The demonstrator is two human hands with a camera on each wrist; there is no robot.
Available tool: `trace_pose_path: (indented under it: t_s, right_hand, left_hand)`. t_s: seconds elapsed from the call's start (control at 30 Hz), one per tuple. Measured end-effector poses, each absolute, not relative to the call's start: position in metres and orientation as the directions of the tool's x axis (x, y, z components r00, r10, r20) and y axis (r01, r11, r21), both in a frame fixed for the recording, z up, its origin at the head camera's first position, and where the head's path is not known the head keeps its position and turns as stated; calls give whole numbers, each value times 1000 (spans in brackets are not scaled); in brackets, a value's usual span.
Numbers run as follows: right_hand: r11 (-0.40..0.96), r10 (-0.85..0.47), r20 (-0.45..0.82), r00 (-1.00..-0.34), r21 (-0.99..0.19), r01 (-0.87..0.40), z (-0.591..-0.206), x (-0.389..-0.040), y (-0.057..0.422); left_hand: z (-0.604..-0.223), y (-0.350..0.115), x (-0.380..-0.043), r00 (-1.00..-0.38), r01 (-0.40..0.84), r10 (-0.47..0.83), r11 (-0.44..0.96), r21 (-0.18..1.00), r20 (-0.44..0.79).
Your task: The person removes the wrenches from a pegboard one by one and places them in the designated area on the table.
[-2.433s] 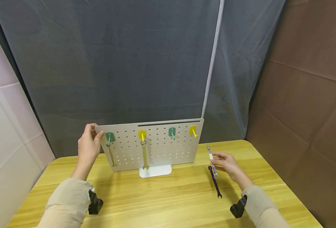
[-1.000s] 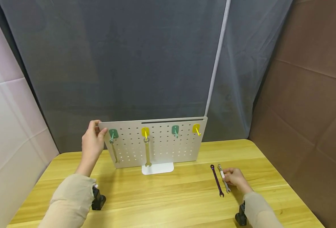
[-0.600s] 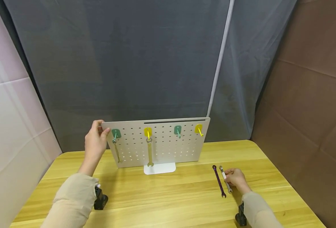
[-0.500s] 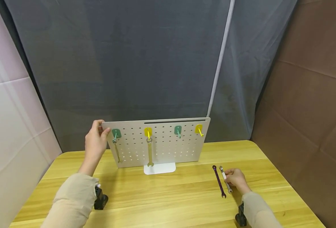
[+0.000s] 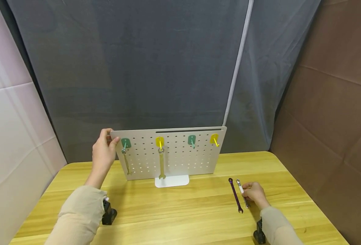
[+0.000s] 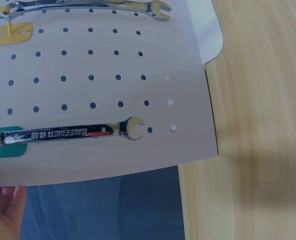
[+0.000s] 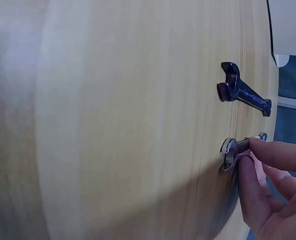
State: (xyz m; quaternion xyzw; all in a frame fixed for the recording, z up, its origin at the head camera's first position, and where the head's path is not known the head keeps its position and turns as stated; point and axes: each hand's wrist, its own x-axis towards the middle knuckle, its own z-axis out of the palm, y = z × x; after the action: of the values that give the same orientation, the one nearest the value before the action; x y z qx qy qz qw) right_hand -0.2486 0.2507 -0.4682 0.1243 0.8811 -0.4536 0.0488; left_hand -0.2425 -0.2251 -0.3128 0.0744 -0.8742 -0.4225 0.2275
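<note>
Chrome wrench (image 5: 240, 188) is being pinched by the right hand (image 5: 255, 193), ideally avoiding the purple wrench (image 5: 235, 195) to the hand's left.

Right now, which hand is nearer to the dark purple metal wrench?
Right. The right hand is just beside the purple wrench, pinching a silver metal wrench; the left hand is farther off, holding the left edge of the white perforated board.
</note>
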Motion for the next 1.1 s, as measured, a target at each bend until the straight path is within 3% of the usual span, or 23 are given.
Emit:
trace_pose_path:
  t_s: [0.67, 0.83, 1.1]
  right_hand:
    - [532, 175, -192, -966, -807, 257, -468, -255, 249]
    - [463, 118, -168, -979, -862, 204, -452, -256, 225]
    - [468, -29, -103, -994, -881, 77, -422, -260, 162]
  left_hand:
    - [-316, -225, -243, -862, 70, -355, 622, 780, 361]
    - [-316, -225, -243, -862, 70, -353, 626, 777, 362]
    - [-314, -225, -242, -851, 73, -361, 637, 767, 381]
